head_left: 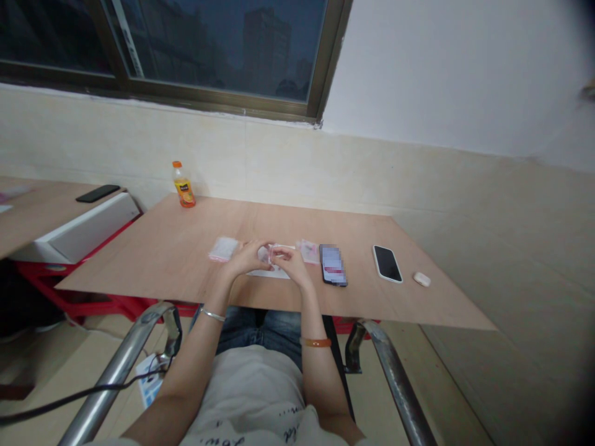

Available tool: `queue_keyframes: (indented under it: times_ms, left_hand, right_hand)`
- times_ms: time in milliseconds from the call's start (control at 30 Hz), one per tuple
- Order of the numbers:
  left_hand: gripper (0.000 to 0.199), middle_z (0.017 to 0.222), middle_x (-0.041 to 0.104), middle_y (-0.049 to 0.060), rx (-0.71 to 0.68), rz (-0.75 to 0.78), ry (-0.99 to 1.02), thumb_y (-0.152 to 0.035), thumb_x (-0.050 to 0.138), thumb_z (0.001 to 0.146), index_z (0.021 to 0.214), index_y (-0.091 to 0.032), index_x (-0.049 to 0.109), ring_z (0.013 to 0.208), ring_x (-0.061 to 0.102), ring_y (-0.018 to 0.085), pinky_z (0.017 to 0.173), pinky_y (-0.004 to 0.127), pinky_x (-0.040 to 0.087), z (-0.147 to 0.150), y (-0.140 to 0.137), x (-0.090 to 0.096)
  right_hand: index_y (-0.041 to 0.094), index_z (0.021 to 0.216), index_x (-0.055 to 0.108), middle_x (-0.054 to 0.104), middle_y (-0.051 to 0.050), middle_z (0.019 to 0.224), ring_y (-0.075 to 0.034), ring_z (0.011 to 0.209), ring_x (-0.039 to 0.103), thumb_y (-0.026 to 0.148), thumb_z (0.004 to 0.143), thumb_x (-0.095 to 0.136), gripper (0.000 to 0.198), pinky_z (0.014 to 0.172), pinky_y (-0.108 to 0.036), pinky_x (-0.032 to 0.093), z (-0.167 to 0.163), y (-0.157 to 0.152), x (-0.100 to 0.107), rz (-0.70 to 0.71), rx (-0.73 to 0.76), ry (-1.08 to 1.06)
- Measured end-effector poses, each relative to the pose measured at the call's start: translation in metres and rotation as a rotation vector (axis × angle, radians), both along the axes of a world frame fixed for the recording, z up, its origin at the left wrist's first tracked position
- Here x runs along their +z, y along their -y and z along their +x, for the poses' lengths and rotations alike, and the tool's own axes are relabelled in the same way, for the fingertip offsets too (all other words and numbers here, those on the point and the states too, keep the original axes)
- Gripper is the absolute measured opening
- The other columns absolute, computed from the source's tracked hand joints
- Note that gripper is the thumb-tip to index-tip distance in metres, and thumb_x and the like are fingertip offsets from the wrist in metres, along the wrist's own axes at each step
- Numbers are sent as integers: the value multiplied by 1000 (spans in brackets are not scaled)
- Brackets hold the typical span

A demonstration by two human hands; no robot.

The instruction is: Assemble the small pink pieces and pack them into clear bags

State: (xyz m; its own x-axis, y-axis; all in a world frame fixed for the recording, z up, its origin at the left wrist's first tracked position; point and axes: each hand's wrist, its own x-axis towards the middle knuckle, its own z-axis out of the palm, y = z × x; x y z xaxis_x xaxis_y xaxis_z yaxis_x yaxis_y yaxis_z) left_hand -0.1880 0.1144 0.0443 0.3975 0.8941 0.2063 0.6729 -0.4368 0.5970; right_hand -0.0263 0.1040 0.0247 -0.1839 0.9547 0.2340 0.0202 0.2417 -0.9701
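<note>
My left hand [250, 257] and my right hand [290, 259] meet over the table, fingers curled around a small clear plastic packet [264, 253] with pinkish edges. What lies inside it is too small to make out. Beneath the hands is a white sheet of paper [269, 272], partly covered by them. To the left of my left hand rests a stack of clear plastic bags [224, 248]. Just right of my right hand lies another small clear packet [308, 251] with something pink on it.
A lit phone [333, 265], a white-cased phone [387, 264] and a small white case [422, 279] lie on the right of the wooden table [279, 217]. An orange-capped juice bottle [184, 186] stands at the back left. Metal chair arms [395, 378] flank me below the table edge.
</note>
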Motion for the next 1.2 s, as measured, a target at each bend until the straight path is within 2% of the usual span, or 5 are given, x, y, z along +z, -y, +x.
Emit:
queue_keyframes:
  times_ms: [433, 667, 900, 1067, 1200]
  left_hand:
    - [65, 124, 55, 10, -103, -61, -18, -23, 72, 58, 120, -18, 53, 109, 53, 24, 95, 35, 36, 1, 2, 4]
    - [66, 117, 61, 7, -37, 45, -121, -31, 76, 54, 116, -22, 56, 106, 53, 27, 96, 40, 32, 3, -2, -4]
    - [56, 114, 62, 7, -17, 88, -62, -41, 70, 62, 113, -21, 58, 106, 54, 27, 96, 40, 29, 2, 2, 0]
    - [47, 106, 65, 8, 29, 112, -27, -48, 67, 65, 103, -20, 64, 102, 55, 27, 96, 41, 31, -1, 4, 6]
    - [39, 96, 67, 7, 60, 63, 76, -47, 65, 67, 92, -17, 66, 91, 60, 24, 88, 36, 40, -2, 6, 11]
  right_hand:
    - [13, 95, 66, 67, -9, 99, -14, 76, 61, 16, 59, 70, 37, 70, -26, 48, 10, -4, -5, -10, 33, 147]
    - [15, 98, 66, 65, -8, 108, -12, 70, 61, 14, 60, 68, 38, 66, -25, 48, 14, -8, -12, 0, 36, 157]
    - [17, 97, 66, 66, -7, 104, -16, 85, 61, 20, 70, 61, 27, 75, -28, 48, 15, -7, -13, 124, 8, 115]
    - [14, 83, 67, 69, -7, 87, -16, 79, 62, 21, 74, 57, 15, 76, -29, 48, 20, -15, -22, 135, -188, 134]
    - [14, 84, 65, 67, -7, 86, -15, 76, 61, 10, 67, 58, 19, 73, -28, 48, 20, -21, -43, 70, -262, 328]
